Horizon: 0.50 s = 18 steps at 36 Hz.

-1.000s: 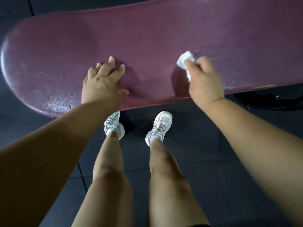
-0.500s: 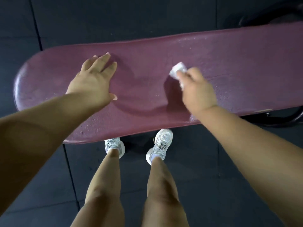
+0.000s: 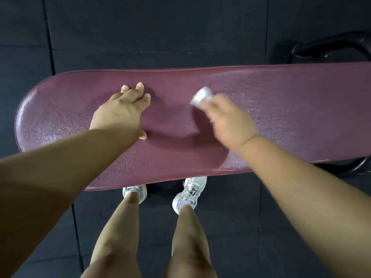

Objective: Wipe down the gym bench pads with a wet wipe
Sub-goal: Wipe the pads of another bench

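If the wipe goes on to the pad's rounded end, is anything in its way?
Yes. The left hand rests flat on the bench pad, between the wet wipe held by the right hand and the rounded end. It would have to lift or shift. Nothing else visible lies on that stretch.

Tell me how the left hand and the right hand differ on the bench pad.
The left hand lies flat with straight fingers, holding nothing; the right hand pinches a white wet wipe. The left hand looks sharp; the right hand is blurred. Both are over the maroon bench pad.
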### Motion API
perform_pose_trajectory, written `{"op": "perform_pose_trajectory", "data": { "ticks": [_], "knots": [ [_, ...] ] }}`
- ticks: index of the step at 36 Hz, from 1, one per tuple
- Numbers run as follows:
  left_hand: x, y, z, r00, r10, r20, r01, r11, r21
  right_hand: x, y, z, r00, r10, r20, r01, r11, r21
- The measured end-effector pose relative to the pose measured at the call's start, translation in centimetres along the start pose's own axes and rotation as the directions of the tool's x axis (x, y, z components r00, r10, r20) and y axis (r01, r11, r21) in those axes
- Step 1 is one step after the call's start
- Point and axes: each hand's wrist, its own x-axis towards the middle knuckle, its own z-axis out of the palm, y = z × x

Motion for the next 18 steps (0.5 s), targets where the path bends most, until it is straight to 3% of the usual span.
{"op": "perform_pose_trajectory", "data": {
  "ticks": [2, 4, 6, 8, 10, 12, 14, 18],
  "knots": [
    [0.1, 0.0, 0.0, 1.000, -0.003, 0.002, 0.003, 1.000, -0.020, 0.9, 3.3, -1.8, 0.936, 0.314, -0.156, -0.318, 0.948, 0.002],
    [0.2, 0.0, 0.0, 1.000, 0.000, -0.004, 0.000, 0.999, -0.050, 2.0, 4.5, -2.7, 0.795, 0.546, -0.264, -0.538, 0.836, 0.108],
    [0.3, 0.0, 0.1, 1.000, 0.000, -0.012, -0.001, 0.997, -0.073, 3.2, 3.6, -2.1, 0.687, 0.659, -0.306, -0.629, 0.750, 0.203],
    [0.4, -0.1, 0.1, 1.000, 0.000, -0.013, -0.002, 0.996, -0.092, 4.4, 0.9, -1.2, 0.662, 0.679, -0.317, -0.612, 0.734, 0.293],
    [0.2, -0.3, 0.1, 1.000, 0.018, -0.013, -0.019, 0.995, -0.101, 5.1, -2.5, 0.2, 0.801, 0.534, -0.270, -0.469, 0.841, 0.270],
    [0.0, -0.7, 0.0, 0.999, 0.049, -0.011, -0.050, 0.994, -0.101, 5.1, -5.7, 1.5, 0.954, 0.259, -0.149, -0.234, 0.958, 0.166],
    [-0.3, -1.5, -0.3, 0.996, 0.091, 0.005, -0.090, 0.991, -0.100, 4.8, -7.1, 2.1, 0.997, 0.049, -0.062, -0.043, 0.995, 0.088],
    [-1.1, -4.0, -1.2, 0.995, 0.096, -0.010, -0.096, 0.986, -0.134, 5.0, -4.3, 0.2, 0.993, -0.118, -0.004, 0.118, 0.991, 0.059]
  ]
}}
